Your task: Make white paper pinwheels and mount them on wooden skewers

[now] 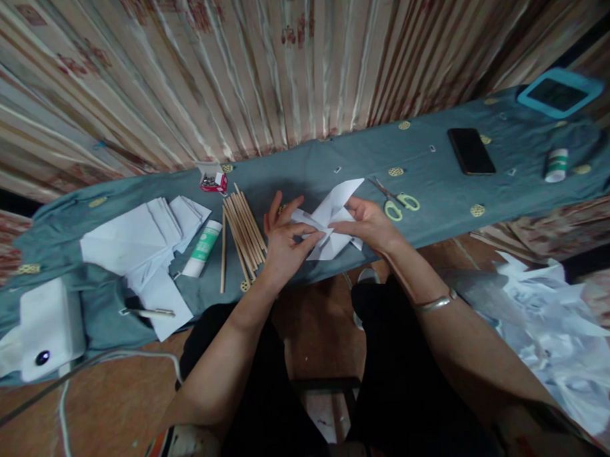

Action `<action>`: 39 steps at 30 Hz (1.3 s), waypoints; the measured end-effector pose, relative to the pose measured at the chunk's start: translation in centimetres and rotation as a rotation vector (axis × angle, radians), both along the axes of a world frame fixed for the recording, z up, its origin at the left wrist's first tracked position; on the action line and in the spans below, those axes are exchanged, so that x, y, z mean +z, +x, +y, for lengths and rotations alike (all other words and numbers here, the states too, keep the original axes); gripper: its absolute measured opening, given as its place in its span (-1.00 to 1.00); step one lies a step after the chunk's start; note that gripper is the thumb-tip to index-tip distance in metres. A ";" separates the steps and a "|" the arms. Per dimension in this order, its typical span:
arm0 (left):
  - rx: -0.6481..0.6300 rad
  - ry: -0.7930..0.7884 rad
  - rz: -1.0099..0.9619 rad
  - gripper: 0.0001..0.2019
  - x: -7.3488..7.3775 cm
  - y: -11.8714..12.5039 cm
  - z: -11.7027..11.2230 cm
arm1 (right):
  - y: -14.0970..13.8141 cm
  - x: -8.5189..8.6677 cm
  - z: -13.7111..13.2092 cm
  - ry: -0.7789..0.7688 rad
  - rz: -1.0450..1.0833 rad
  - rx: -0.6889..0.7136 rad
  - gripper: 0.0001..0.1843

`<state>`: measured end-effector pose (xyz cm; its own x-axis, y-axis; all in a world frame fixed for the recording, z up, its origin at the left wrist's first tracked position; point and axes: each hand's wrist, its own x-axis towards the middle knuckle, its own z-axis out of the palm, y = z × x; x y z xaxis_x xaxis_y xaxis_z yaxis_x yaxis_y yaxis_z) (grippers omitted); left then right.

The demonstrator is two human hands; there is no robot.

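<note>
Over the front edge of the cloth-covered table, both my hands hold a white paper pinwheel (340, 197). My left hand (288, 237) pinches near its centre between thumb and index finger, with the other fingers raised. On the other side, my right hand (369, 223) grips the paper with its thumb at the centre and its fingers behind. Whether anything small sits between my left fingertips is hidden. Several thin wooden sticks (245, 227) lie just left of my left hand. Green-handled scissors (394, 200) rest to the right of my right hand.
On the left lie white paper sheets (130, 236), a glue stick (202, 249), a pen (150, 313), a small box of pins (213, 178) and a white device (51, 327). To the right are a phone (471, 151), another glue tube (556, 165) and a blue-framed tablet (560, 93). Folded papers (549, 333) fill a bag.
</note>
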<state>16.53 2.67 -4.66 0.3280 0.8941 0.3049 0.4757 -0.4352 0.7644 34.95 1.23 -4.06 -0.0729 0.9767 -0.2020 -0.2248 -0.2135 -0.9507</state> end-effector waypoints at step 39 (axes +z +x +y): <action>-0.071 -0.067 -0.114 -0.93 -1.6 0.4 1.1 | 0.6 0.0 -0.2 0.018 0.021 0.168 -0.40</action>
